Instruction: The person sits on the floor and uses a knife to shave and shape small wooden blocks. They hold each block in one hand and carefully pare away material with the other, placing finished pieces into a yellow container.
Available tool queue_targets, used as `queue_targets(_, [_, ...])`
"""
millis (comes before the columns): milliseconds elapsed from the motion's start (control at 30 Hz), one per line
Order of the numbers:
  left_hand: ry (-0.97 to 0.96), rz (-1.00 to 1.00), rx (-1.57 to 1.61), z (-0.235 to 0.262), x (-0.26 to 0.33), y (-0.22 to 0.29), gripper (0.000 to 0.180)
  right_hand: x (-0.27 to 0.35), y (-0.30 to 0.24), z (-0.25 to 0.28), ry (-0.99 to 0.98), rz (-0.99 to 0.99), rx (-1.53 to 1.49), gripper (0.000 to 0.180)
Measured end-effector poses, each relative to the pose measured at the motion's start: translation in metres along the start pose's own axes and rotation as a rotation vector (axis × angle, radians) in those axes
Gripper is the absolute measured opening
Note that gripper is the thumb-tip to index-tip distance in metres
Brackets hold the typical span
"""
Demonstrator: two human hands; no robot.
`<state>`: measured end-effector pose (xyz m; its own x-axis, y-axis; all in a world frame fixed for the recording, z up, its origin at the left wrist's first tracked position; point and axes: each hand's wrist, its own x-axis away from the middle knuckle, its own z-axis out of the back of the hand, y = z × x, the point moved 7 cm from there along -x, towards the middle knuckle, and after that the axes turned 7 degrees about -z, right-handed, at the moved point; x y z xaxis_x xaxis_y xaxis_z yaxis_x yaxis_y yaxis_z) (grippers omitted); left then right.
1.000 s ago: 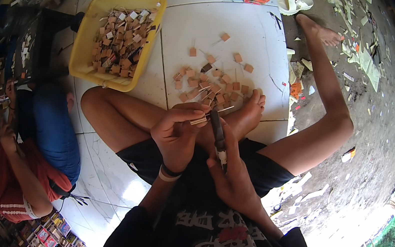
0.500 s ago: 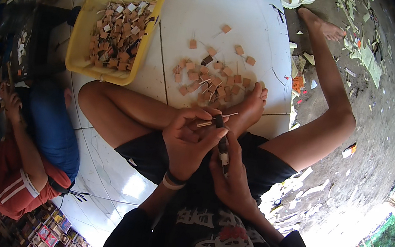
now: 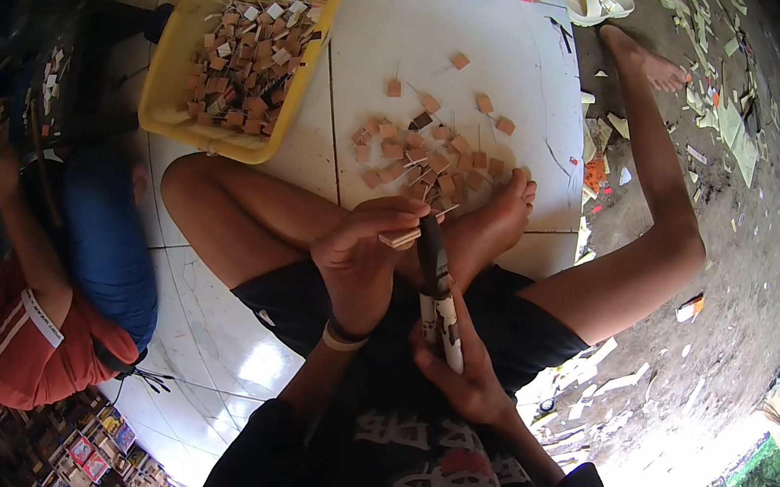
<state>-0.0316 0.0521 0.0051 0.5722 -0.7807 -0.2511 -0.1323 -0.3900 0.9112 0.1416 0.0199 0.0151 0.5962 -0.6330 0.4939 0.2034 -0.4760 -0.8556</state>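
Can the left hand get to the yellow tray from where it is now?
Probably yes, but not freely. The left hand holds a small wooden piece at the pliers. The yellow tray lies ahead to the left, beyond the bent knee, with only tiled floor between.

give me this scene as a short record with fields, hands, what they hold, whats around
left hand: left hand pinches a small tan wooden piece at its fingertips
right hand: right hand grips the handles of pliers, whose tip meets the piece
floor pile: loose tan square pieces lie scattered on the white tiled floor, just beyond the foot
tray: yellow tray at upper left, full of similar pieces
nearby: another person in blue and red at left
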Motion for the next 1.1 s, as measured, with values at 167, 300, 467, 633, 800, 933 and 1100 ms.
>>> queue_targets(167, [-0.079,-0.157,-0.650,-0.004,-0.012,0.028,0.017,-0.016,-0.010,0.009,0.342,0.182,0.710,0.082])
queue_targets(300, [-0.082,-0.144,-0.658,-0.005,-0.013,0.027,0.019,-0.017,-0.004,0.013,0.308,0.136,0.672,0.089])
queue_targets(467, [-0.115,-0.077,-0.660,0.001,-0.016,0.019,0.018,-0.018,-0.006,0.013,0.325,0.190,0.567,0.085])
queue_targets(633, [-0.011,0.312,-0.251,0.023,-0.027,0.010,0.024,-0.010,-0.011,0.032,0.310,0.187,0.430,0.075])
queue_targets(800, [-0.053,0.446,-0.100,0.018,-0.034,0.015,0.031,-0.009,-0.015,0.040,0.198,0.218,0.409,0.072])
queue_targets(933, [-0.094,0.500,-0.130,0.012,-0.032,0.021,0.031,-0.009,-0.018,0.035,0.129,0.266,0.413,0.073])
queue_targets(1100, [-0.084,0.522,-0.079,0.007,-0.031,0.022,0.030,-0.011,-0.021,0.030,0.087,0.264,0.366,0.074])
